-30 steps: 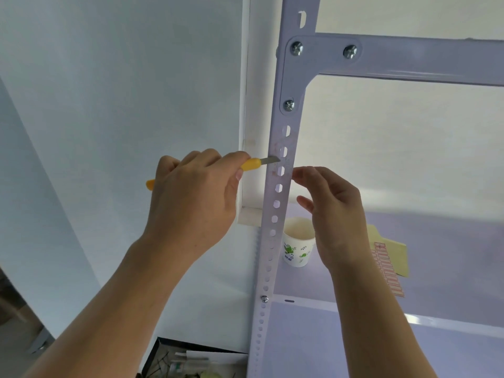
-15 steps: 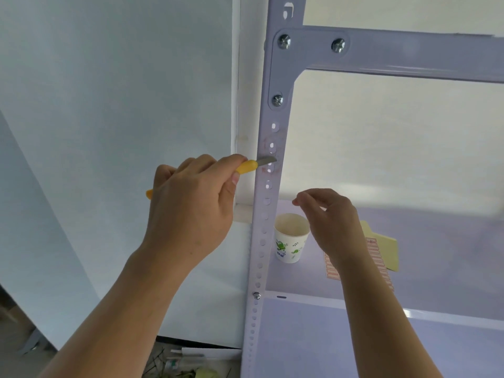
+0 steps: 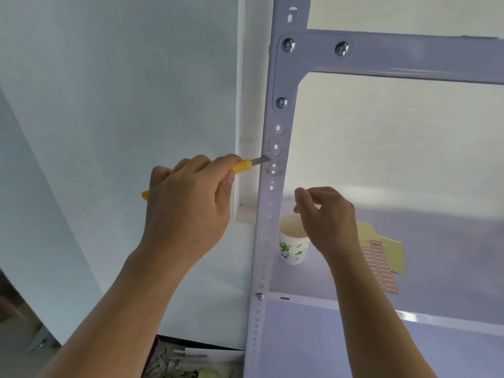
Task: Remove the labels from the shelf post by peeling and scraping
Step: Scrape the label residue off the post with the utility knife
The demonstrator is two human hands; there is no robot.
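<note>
We can read no word or number anywhere. The paper cup, just below the fingertips of our right hand, carries a green leaf print and a small blue mark too blurred to make out. The sheet of labels, beyond that hand's wrist, shows red frames, their contents illegible. On the shelf post, by the knife in our left hand, only faint reddish label traces show.

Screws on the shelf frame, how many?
4: top-left screw and top-right screw on the corner bracket, third screw below them, fourth screw low on the post. Others may be hidden.
</note>
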